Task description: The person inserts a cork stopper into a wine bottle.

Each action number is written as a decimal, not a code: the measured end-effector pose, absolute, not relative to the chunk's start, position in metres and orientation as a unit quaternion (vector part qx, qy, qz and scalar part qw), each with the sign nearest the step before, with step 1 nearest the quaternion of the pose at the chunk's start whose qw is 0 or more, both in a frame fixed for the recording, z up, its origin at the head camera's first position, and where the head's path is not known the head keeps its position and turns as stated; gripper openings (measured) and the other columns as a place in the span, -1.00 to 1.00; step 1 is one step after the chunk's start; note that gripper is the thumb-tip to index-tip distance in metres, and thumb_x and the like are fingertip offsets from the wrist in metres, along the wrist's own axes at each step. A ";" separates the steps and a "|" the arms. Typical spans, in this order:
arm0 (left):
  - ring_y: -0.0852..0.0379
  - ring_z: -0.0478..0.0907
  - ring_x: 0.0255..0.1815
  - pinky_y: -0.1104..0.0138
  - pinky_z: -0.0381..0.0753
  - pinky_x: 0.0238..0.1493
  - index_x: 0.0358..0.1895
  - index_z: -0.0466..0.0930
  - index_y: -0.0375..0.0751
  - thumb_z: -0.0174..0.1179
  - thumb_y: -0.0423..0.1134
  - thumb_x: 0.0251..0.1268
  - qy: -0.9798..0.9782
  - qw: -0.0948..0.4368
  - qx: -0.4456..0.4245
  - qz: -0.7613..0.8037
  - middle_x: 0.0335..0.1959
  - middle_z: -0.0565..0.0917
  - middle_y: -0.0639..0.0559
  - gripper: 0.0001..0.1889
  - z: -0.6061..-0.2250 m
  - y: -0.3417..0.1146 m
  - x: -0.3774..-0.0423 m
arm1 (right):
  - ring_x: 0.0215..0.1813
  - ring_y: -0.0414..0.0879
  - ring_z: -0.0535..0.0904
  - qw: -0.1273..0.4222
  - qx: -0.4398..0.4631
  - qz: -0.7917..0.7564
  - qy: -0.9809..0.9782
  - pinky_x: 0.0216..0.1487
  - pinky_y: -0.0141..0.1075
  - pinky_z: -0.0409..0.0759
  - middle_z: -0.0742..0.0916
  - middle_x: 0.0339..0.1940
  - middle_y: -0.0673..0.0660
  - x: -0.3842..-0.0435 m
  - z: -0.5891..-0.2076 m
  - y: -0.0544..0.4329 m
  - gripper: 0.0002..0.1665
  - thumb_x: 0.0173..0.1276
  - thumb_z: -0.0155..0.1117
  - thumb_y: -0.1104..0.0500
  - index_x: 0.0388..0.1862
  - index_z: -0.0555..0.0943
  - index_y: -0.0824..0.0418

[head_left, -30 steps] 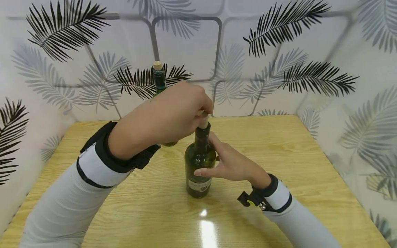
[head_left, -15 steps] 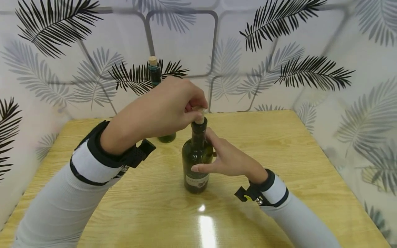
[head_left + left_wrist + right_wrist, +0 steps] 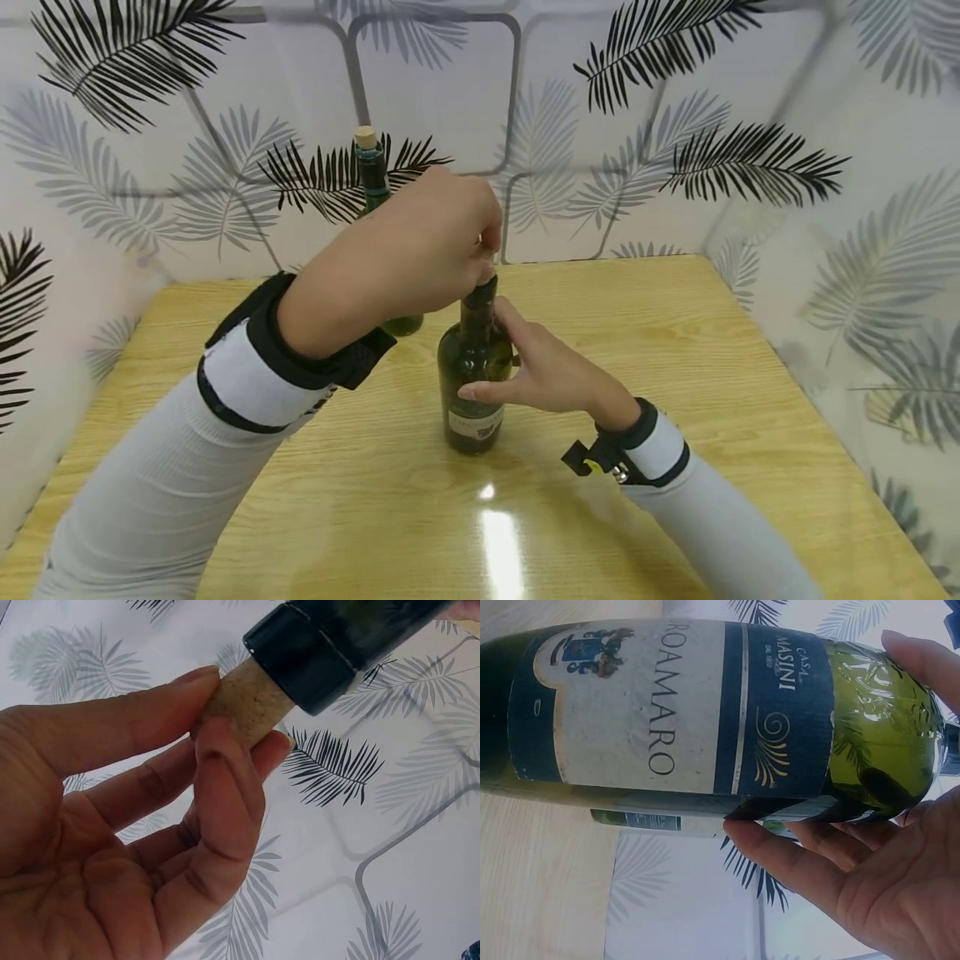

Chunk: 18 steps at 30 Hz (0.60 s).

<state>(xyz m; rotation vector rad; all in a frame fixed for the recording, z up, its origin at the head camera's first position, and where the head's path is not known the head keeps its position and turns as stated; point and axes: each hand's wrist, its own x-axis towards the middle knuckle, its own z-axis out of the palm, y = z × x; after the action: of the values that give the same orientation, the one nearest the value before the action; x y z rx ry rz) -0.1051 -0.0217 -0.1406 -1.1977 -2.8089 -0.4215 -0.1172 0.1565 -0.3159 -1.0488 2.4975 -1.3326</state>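
Note:
A dark green wine bottle (image 3: 468,358) stands upright on the table, its white and blue label (image 3: 645,705) readable in the right wrist view. My left hand (image 3: 420,242) is above the bottle's mouth. In the left wrist view its thumb and fingers pinch a cork (image 3: 251,697), whose other end sits inside the bottle's dark neck (image 3: 307,656). From the head, that cork is mostly hidden behind my fingers. My right hand (image 3: 551,367) holds the bottle at its shoulder, thumb on the near side and fingers round the far side.
Behind my left hand stands a second green bottle (image 3: 372,175) with a cork (image 3: 365,137) in its top. The wooden table (image 3: 637,333) meets a leaf-patterned backdrop (image 3: 585,167) at the back and sides. Light glares on the table in front.
My left hand has turned at the wrist about the cork and its fingers now cover more of it. My right hand keeps its place on the bottle. The head view has shifted slightly.

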 end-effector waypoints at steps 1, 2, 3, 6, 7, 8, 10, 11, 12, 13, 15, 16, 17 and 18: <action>0.05 0.62 -0.28 0.26 0.61 -0.15 -0.26 0.73 -0.31 0.18 -0.45 0.24 -0.912 0.028 -0.386 -0.135 -0.27 0.71 -0.06 -0.87 -0.140 -0.022 -0.105 | 0.06 -0.19 0.56 0.061 -0.346 -0.441 0.826 0.06 -0.24 0.58 0.61 0.06 -0.01 -0.117 -0.316 0.156 -0.05 0.20 0.48 0.02 0.42 0.12 0.02; 0.05 0.62 -0.27 0.25 0.61 -0.15 -0.24 0.72 -0.32 0.18 -0.44 0.25 -0.913 0.025 -0.384 -0.135 -0.27 0.71 -0.07 -0.87 -0.140 -0.023 -0.105 | 0.06 -0.19 0.56 0.062 -0.345 -0.441 0.826 0.07 -0.24 0.58 0.61 0.07 -0.01 -0.117 -0.317 0.155 -0.03 0.19 0.49 0.02 0.43 0.10 0.00; 0.05 0.62 -0.27 0.25 0.61 -0.15 -0.19 0.71 -0.32 0.19 -0.42 0.26 -0.914 0.020 -0.380 -0.137 -0.27 0.71 -0.07 -0.86 -0.140 -0.024 -0.105 | 0.07 -0.19 0.56 0.062 -0.344 -0.442 0.826 0.08 -0.24 0.57 0.61 0.08 -0.01 -0.117 -0.317 0.155 -0.01 0.19 0.48 0.01 0.45 0.08 -0.01; 0.06 0.61 -0.25 0.26 0.59 -0.14 -0.11 0.68 -0.32 0.24 -0.33 0.30 -0.919 0.000 -0.368 -0.144 -0.26 0.69 -0.06 -0.83 -0.140 -0.028 -0.106 | 0.10 -0.19 0.56 0.064 -0.342 -0.442 0.827 0.11 -0.23 0.56 0.61 0.11 -0.01 -0.119 -0.318 0.155 0.06 0.19 0.49 0.01 0.49 0.02 -0.08; 0.06 0.59 -0.26 0.26 0.58 -0.15 -0.11 0.67 -0.32 0.25 -0.31 0.31 -0.919 -0.007 -0.365 -0.146 -0.27 0.68 -0.05 -0.82 -0.141 -0.030 -0.107 | 0.11 -0.19 0.56 0.064 -0.342 -0.442 0.827 0.12 -0.23 0.55 0.61 0.12 0.00 -0.119 -0.318 0.155 0.09 0.19 0.49 0.00 0.51 -0.02 -0.10; 0.07 0.57 -0.30 0.27 0.56 -0.18 -0.15 0.65 -0.32 0.24 -0.30 0.32 -0.919 -0.012 -0.366 -0.146 -0.33 0.65 -0.04 -0.85 -0.142 -0.031 -0.107 | 0.13 -0.19 0.55 0.064 -0.342 -0.442 0.827 0.14 -0.22 0.54 0.60 0.14 0.00 -0.119 -0.318 0.155 0.12 0.19 0.48 0.00 0.53 -0.05 -0.12; 0.10 0.46 -0.44 0.30 0.47 -0.29 -0.32 0.60 -0.29 0.24 -0.29 0.34 -0.917 -0.018 -0.372 -0.143 -0.48 0.53 0.00 -0.88 -0.143 -0.032 -0.108 | 0.13 -0.18 0.55 0.064 -0.343 -0.443 0.826 0.15 -0.22 0.54 0.60 0.14 0.01 -0.119 -0.319 0.155 0.13 0.19 0.49 0.01 0.53 -0.06 -0.11; 0.10 0.38 -0.51 0.31 0.41 -0.35 -0.42 0.53 -0.27 0.24 -0.29 0.35 -0.915 -0.017 -0.378 -0.140 -0.55 0.45 0.02 -0.82 -0.144 -0.032 -0.108 | 0.13 -0.18 0.55 0.063 -0.343 -0.444 0.826 0.15 -0.22 0.54 0.60 0.15 0.02 -0.119 -0.319 0.155 0.14 0.18 0.49 0.01 0.54 -0.07 -0.10; 0.12 0.32 -0.56 0.33 0.36 -0.39 -0.47 0.48 -0.25 0.23 -0.29 0.35 -0.914 -0.018 -0.380 -0.139 -0.60 0.37 0.04 -0.78 -0.144 -0.032 -0.108 | 0.13 -0.18 0.56 0.062 -0.343 -0.444 0.825 0.15 -0.22 0.54 0.60 0.14 0.02 -0.119 -0.319 0.155 0.13 0.19 0.49 0.01 0.53 -0.05 -0.09; 0.13 0.24 -0.60 0.33 0.30 -0.43 -0.54 0.39 -0.22 0.23 -0.30 0.36 -0.914 -0.017 -0.382 -0.136 -0.64 0.27 0.05 -0.70 -0.144 -0.032 -0.107 | 0.12 -0.18 0.56 0.062 -0.344 -0.445 0.825 0.15 -0.23 0.54 0.60 0.14 0.02 -0.118 -0.320 0.155 0.11 0.19 0.49 0.01 0.52 -0.04 -0.08; 0.16 0.11 -0.66 0.35 0.21 -0.49 -0.63 0.26 -0.17 0.22 -0.30 0.36 -0.915 -0.017 -0.380 -0.133 -0.68 0.14 0.07 -0.60 -0.144 -0.030 -0.107 | 0.11 -0.19 0.57 0.061 -0.347 -0.445 0.824 0.13 -0.23 0.55 0.61 0.12 0.02 -0.118 -0.320 0.155 0.08 0.19 0.49 0.01 0.50 -0.01 -0.05; 0.17 0.08 -0.68 0.35 0.19 -0.51 -0.65 0.22 -0.15 0.22 -0.30 0.36 -0.916 -0.017 -0.380 -0.132 -0.70 0.11 0.09 -0.56 -0.143 -0.030 -0.107 | 0.10 -0.19 0.58 0.060 -0.347 -0.445 0.824 0.13 -0.24 0.56 0.61 0.11 0.01 -0.118 -0.320 0.155 0.07 0.19 0.49 0.01 0.49 0.01 -0.05; 0.18 0.06 -0.69 0.36 0.18 -0.52 -0.67 0.20 -0.13 0.22 -0.30 0.35 -0.917 -0.018 -0.377 -0.131 -0.71 0.10 0.10 -0.55 -0.142 -0.029 -0.106 | 0.09 -0.20 0.58 0.060 -0.346 -0.445 0.824 0.12 -0.24 0.56 0.62 0.11 0.01 -0.118 -0.319 0.155 0.07 0.19 0.49 0.01 0.50 0.00 -0.06; 0.19 0.04 -0.69 0.37 0.17 -0.53 -0.68 0.19 -0.12 0.22 -0.30 0.35 -0.917 -0.019 -0.375 -0.131 -0.72 0.08 0.10 -0.53 -0.141 -0.028 -0.106 | 0.08 -0.20 0.58 0.060 -0.345 -0.445 0.824 0.11 -0.24 0.56 0.62 0.10 0.01 -0.117 -0.319 0.155 0.07 0.19 0.49 0.00 0.49 0.01 -0.06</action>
<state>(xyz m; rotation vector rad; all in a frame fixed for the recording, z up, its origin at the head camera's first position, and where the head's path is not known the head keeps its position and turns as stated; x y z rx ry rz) -0.1061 -0.0283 -0.1415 -1.1933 -2.9175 -0.4159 -0.1174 0.1553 -0.3192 -1.0454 2.4942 -1.3475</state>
